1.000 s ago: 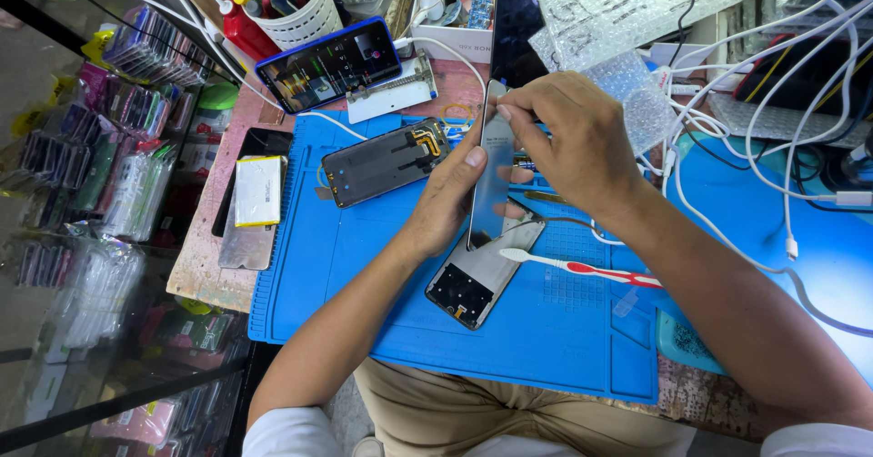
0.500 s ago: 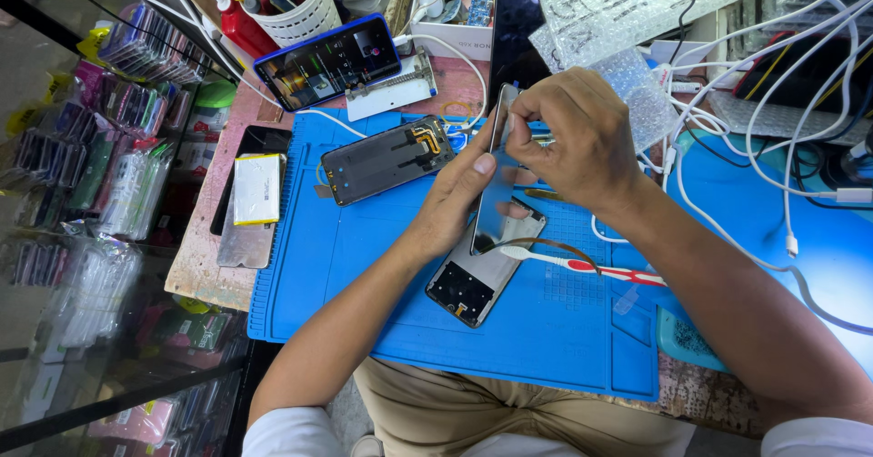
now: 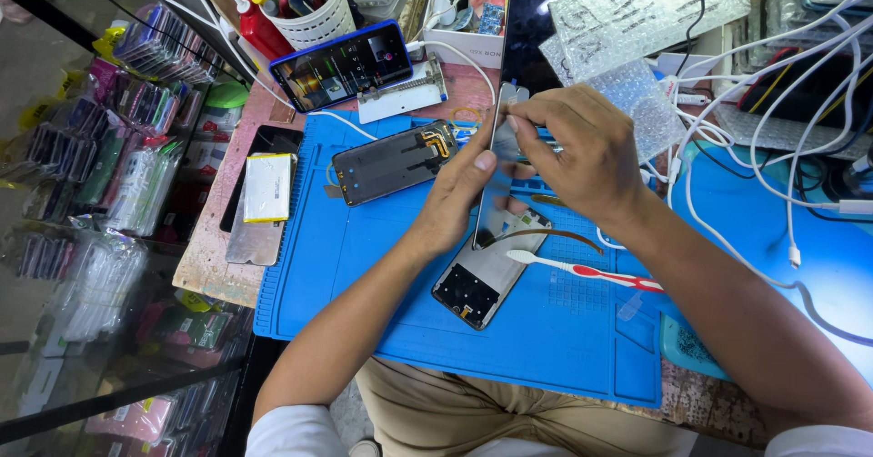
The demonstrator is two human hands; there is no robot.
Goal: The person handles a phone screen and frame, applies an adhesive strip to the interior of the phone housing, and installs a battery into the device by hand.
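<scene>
My left hand and my right hand hold a thin glossy phone screen panel tilted up on its edge above the blue work mat. The left thumb presses on the panel's left side. The right fingers pinch its top corner. Under the panel lies an opened phone frame, flat on the mat. A red and white toothbrush lies just right of the frame. A thin curved strip arches between the panel and the brush.
A second opened phone body lies on the mat's far left. Beyond it are a lit phone, a white battery, a tool cup and a red bottle. Bubble wrap and white cables crowd the right. A glass case stands at left.
The screen panel has been lifted off the phone frame and turned more upright. Both hands stayed on it and rose slightly with it.
</scene>
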